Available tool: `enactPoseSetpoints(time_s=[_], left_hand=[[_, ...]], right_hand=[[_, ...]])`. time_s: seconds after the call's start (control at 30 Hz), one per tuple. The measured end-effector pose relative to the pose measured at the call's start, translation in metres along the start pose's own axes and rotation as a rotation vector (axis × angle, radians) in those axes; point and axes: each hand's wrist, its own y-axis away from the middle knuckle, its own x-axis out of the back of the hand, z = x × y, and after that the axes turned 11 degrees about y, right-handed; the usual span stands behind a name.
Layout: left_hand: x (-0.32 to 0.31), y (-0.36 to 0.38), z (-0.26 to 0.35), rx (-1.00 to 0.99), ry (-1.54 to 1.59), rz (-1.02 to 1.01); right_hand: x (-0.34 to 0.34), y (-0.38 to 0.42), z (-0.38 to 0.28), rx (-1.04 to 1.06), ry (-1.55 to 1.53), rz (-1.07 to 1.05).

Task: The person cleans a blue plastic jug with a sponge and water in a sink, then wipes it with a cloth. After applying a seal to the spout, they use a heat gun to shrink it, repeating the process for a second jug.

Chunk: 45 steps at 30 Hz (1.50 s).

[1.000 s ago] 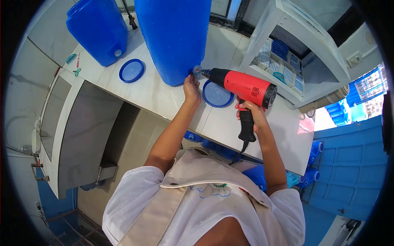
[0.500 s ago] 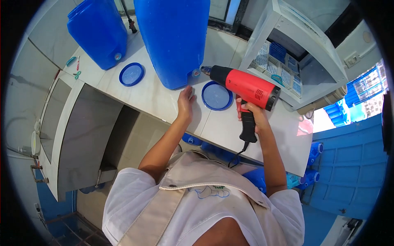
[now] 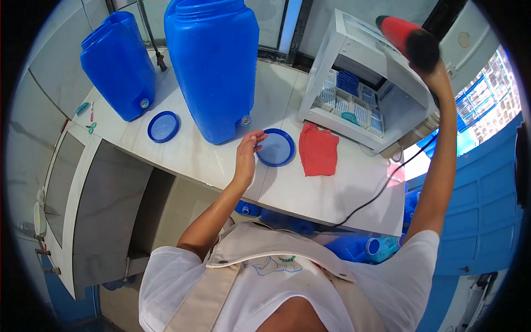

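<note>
High at the upper right, my right hand point(image 3: 436, 78) is closed around the handle of a red and black heat gun point(image 3: 399, 34), in front of the top of a white shelf unit. Its black cord point(image 3: 381, 188) runs down across the counter. My left hand point(image 3: 246, 155) has its fingers loosely stretched out, with nothing in it, over the left edge of a round blue lid point(image 3: 276, 148). Just beyond those fingers stands a large blue water jug point(image 3: 214, 72), open at the top, with a small sealed spout low on its side. A folded red cloth point(image 3: 319, 150) lies right of the lid.
On the white counter point(image 3: 204, 169), a second blue jug point(image 3: 119, 69) stands at the left with another blue lid point(image 3: 164, 126) before it. Small scissors point(image 3: 90, 128) lie further left. The white shelf unit point(image 3: 376, 91) holds baskets. More blue jugs point(image 3: 354, 248) sit below the counter.
My right hand has lifted the heat gun from over the lid up and to the right, uncovering the red cloth. My left hand stays near the jug's base and the lid.
</note>
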Motion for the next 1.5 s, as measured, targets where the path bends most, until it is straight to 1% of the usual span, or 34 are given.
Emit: enactPoseSetpoints(time_s=[0.03,0.1,0.17,0.2,0.37,0.43,0.47,0.53,0.6,0.63,0.67,0.73,0.8,0.83,0.87,0.9,0.97,1.0,1.13,1.2,1.23,1.3,1.37,1.43,1.5], left_hand=[[-0.004,-0.001,0.003,0.008,-0.016,-0.030],[-0.009,0.000,0.007,0.007,-0.030,-0.045],[-0.012,0.001,0.009,0.005,-0.050,-0.072],[-0.012,0.001,0.010,0.002,-0.049,-0.075],[-0.012,-0.002,0.012,0.019,-0.066,-0.068],[-0.015,-0.005,0.008,0.037,-0.066,-0.072],[-0.017,-0.009,0.007,0.050,-0.069,-0.075],[-0.020,-0.015,0.003,0.064,-0.067,-0.083],[-0.023,-0.016,-0.003,0.089,-0.063,-0.093],[-0.025,-0.018,-0.004,0.098,-0.065,-0.094],[-0.028,-0.021,-0.005,0.102,-0.067,-0.093],[-0.032,-0.025,-0.006,0.121,-0.088,-0.122],[-0.037,-0.025,-0.011,0.138,-0.111,-0.147],[-0.040,-0.025,-0.013,0.148,-0.113,-0.162],[-0.042,-0.027,-0.014,0.153,-0.114,-0.175],[-0.044,-0.029,-0.015,0.147,-0.116,-0.174],[-0.047,-0.028,-0.017,0.182,-0.085,-0.188],[-0.048,-0.029,-0.018,0.194,-0.075,-0.187],[-0.050,-0.032,-0.015,0.197,-0.085,-0.170],[-0.053,-0.036,-0.012,0.192,-0.083,-0.202],[-0.056,-0.039,-0.012,0.184,-0.083,-0.197],[-0.065,-0.045,-0.013,0.158,-0.093,-0.196],[-0.083,-0.053,-0.009,0.136,-0.105,-0.190],[-0.099,-0.057,0.001,0.125,-0.124,-0.182],[-0.110,-0.060,0.012,0.172,0.010,-0.159]], right_hand=[[-0.016,-0.018,0.003,0.030,-0.003,0.064],[-0.050,-0.051,0.025,-0.049,0.292,-0.270],[-0.059,-0.064,0.008,-0.092,0.376,-0.445],[-0.063,-0.065,0.003,-0.132,0.390,-0.435],[-0.097,-0.077,0.006,-0.170,0.369,-0.430],[-0.091,-0.081,0.009,-0.067,0.311,-0.502],[-0.085,-0.077,0.014,-0.076,0.313,-0.504],[-0.051,-0.040,-0.004,-0.015,0.028,0.170],[-0.030,0.009,-0.033,-0.185,-0.469,-0.111],[-0.035,0.036,-0.044,-0.216,-0.605,-0.237],[-0.054,0.059,-0.048,-0.245,-0.742,-0.360],[-0.115,0.089,-0.036,-0.353,-0.484,-0.531],[-0.205,0.123,0.000,-0.474,-0.257,-0.479],[-0.238,0.137,0.013,-0.446,-0.134,-0.449],[-0.256,0.142,0.022,-0.411,-0.012,-0.415],[-0.256,0.142,0.019,-0.409,-0.015,-0.410],[-0.255,0.153,0.000,-0.522,0.180,-0.419],[-0.261,0.154,0.003,-0.597,0.117,-0.572],[-0.271,0.160,0.005,-0.616,0.044,-0.609],[-0.263,0.159,0.004,-0.625,0.044,-0.429],[-0.252,0.153,-0.002,-0.617,0.040,-0.424],[-0.224,0.144,-0.022,-0.611,-0.097,-0.085],[-0.191,0.139,-0.060,-0.336,-0.392,0.049],[-0.151,0.136,-0.119,-0.307,-0.838,-0.164],[-0.131,0.141,-0.163,-0.180,-0.861,-0.190]])
